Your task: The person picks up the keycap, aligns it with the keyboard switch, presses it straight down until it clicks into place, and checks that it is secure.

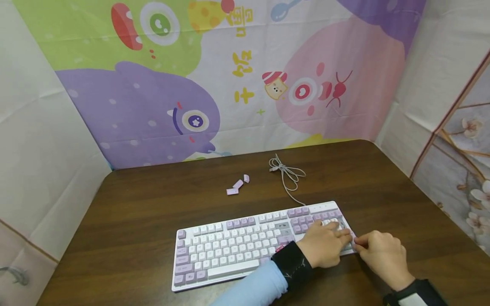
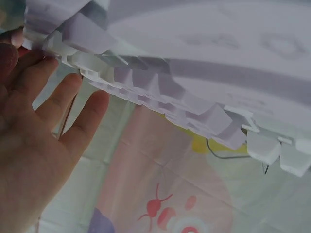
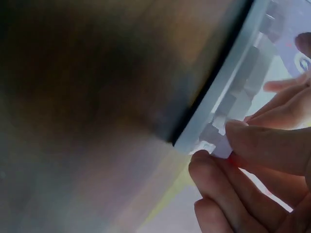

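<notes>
A white and lilac keyboard [image 1: 226, 250] lies on the brown table. Over the number pad at its right end is my left hand [image 1: 325, 244], with fingers spread and fingertips touching the keys. That hand [image 2: 41, 111] shows fairly straight fingers against the keyboard's edge in the left wrist view. At the right edge of the keyboard, my right hand [image 1: 383, 257] pinches a lilac keycap between thumb and fingers. In the right wrist view this keycap [image 3: 222, 147] sits at the keyboard's corner, partly hidden by the thumb. Grey gaps without keycaps show in the number pad and beside the main keys.
Three loose lilac keycaps [image 1: 238, 184] lie on the table [image 1: 153, 204] behind the keyboard. A bundled white USB cable [image 1: 292, 174] runs from the keyboard's back edge. A cartoon-printed cloth [image 1: 245, 119] hangs along the table's far side.
</notes>
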Demonstrator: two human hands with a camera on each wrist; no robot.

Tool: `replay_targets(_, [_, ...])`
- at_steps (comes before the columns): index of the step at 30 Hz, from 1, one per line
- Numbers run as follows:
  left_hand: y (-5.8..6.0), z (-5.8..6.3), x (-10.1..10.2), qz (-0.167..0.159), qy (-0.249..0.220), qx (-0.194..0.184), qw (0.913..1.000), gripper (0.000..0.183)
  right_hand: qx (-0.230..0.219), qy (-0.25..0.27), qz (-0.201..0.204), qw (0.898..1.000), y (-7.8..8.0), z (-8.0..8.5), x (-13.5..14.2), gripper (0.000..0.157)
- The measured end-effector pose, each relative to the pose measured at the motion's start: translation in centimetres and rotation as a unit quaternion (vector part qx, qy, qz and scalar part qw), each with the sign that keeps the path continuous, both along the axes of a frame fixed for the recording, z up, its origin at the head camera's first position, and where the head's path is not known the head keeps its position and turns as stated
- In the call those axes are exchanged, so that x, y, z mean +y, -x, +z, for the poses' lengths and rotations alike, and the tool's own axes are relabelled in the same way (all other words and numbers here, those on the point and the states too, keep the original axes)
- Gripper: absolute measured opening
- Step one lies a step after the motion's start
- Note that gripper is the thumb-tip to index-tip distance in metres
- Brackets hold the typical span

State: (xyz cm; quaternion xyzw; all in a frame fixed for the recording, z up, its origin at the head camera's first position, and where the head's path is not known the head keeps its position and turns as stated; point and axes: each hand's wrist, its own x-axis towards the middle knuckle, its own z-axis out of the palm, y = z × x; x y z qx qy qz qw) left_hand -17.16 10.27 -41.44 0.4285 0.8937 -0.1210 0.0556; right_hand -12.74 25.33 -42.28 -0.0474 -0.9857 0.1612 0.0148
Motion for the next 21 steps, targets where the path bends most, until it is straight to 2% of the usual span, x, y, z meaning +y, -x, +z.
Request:
replay_targets(7, [-0.4, -0.1, 0.3, 0.009, 0.013, 0.023, 0.9996, 0.058, 0.004, -0.023, 0.023, 0.999, 0.4, 0.4, -0.2, 0.002])
replay_targets(16, [-0.4, -0.3, 0.3, 0.001, 0.001, 0.039, 0.9992, 0.054, -0.013, -0.016, 0.040, 0.999, 1.0, 0.6, 0.0, 0.004])
replay_targets(21, [-0.7, -0.5, 0.2, -0.011, -0.003, 0.059, 0.9982, 0.053, 0.005, -0.027, 0.048, 0.998, 0.9, 0.1, -0.2, 0.005])
